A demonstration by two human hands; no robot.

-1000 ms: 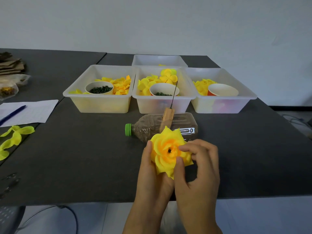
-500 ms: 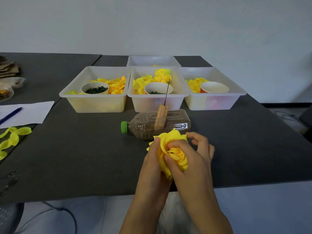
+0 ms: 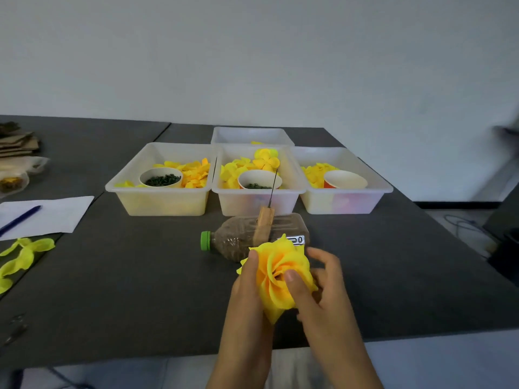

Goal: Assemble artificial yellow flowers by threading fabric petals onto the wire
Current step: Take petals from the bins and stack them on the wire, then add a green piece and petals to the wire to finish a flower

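- I am holding the yellow flower [image 3: 276, 279] above the table [image 3: 112, 276] edge; my left hand [image 3: 247, 299] is gripping its side; my right hand [image 3: 323, 299] is pinching its petals
- The bottle [image 3: 233, 242] carrying the wire [image 3: 273, 189] is lying just behind; three petal bins [image 3: 165, 203] are standing beyond

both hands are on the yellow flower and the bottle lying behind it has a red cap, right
Not quite: the cap is green, not red. The head view shows both the left hand and the right hand holding the yellow flower, and the bottle lying on its side behind it has a green cap.
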